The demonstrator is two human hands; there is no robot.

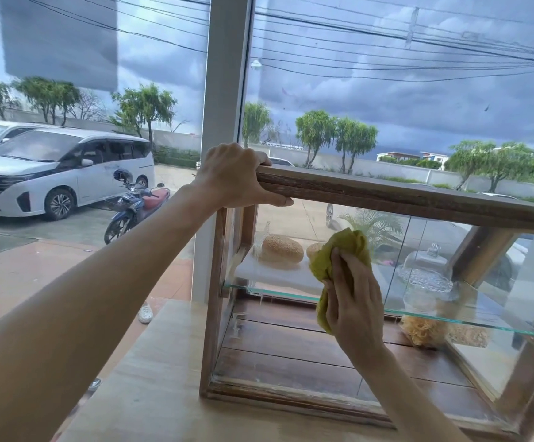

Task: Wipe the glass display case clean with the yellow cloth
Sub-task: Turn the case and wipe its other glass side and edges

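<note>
A wood-framed glass display case stands on a light wooden counter in front of a big window. My left hand grips the case's top left corner, thumb under the top rail. My right hand presses a bunched yellow cloth flat against the case's front glass, near the glass shelf inside. Part of the cloth is hidden under my palm.
Inside the case, seeded buns sit on a white board at the left, a glass cake dome on the shelf, and bagged snacks below. A white window post rises behind the case. Cars and a motorbike are outside.
</note>
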